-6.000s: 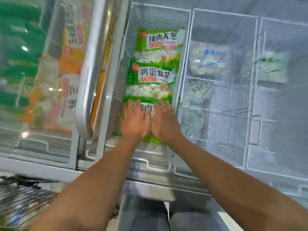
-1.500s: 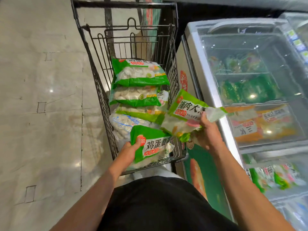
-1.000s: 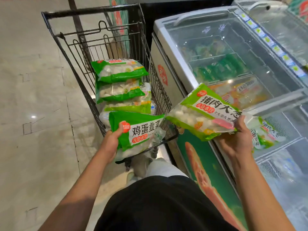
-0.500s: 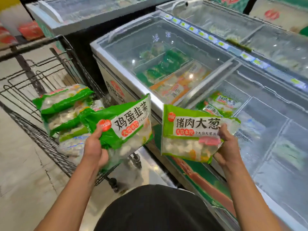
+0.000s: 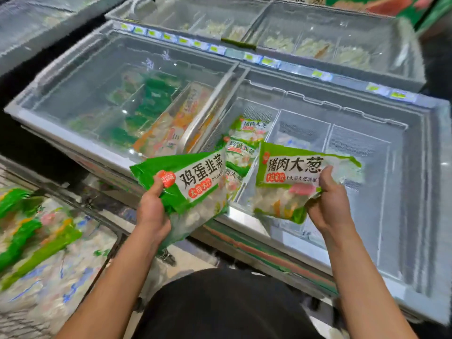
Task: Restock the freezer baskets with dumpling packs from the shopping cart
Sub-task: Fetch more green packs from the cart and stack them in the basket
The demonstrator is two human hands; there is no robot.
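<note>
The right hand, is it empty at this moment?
No, the right hand grips a green dumpling pack above the freezer basket.

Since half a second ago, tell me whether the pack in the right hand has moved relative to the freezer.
Yes. The pork-and-scallion pack in the right hand has moved from in front of the freezer's near edge to above its open wire baskets.
</note>
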